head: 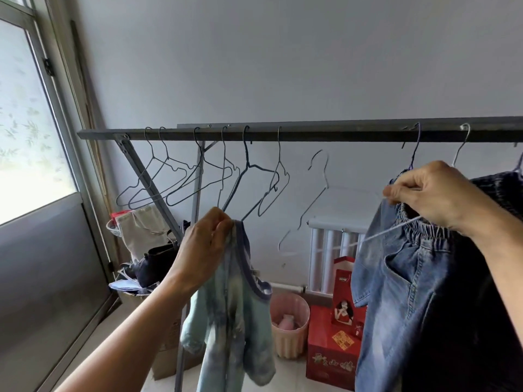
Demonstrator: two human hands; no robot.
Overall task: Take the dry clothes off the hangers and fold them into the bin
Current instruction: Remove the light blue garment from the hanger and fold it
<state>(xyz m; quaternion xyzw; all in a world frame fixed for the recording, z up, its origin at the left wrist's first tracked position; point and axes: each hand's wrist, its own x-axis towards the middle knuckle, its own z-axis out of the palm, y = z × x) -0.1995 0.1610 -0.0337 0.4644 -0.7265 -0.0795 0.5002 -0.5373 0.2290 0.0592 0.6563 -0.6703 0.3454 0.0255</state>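
Observation:
My left hand point(205, 244) grips the collar of a small light-blue tie-dye garment point(235, 321), which hangs down free of any hanger. My right hand point(435, 196) pinches a white wire hanger point(319, 199) that is off the rail and tilted, its hook blurred below the dark metal rail point(311, 134). Behind that hand, blue elastic-waist jeans point(407, 292) hang from a hanger on the rail. Several bare wire hangers point(198, 176) hang at the rail's left end. A darker garment point(501, 193) hangs at the far right.
A pink ribbed bin point(290, 326) stands on the floor below the rail, beside red gift boxes point(334, 355). A white radiator point(331, 250) is on the wall. Bags, a cardboard box point(169, 352) and clutter sit at the left by the window point(25, 123).

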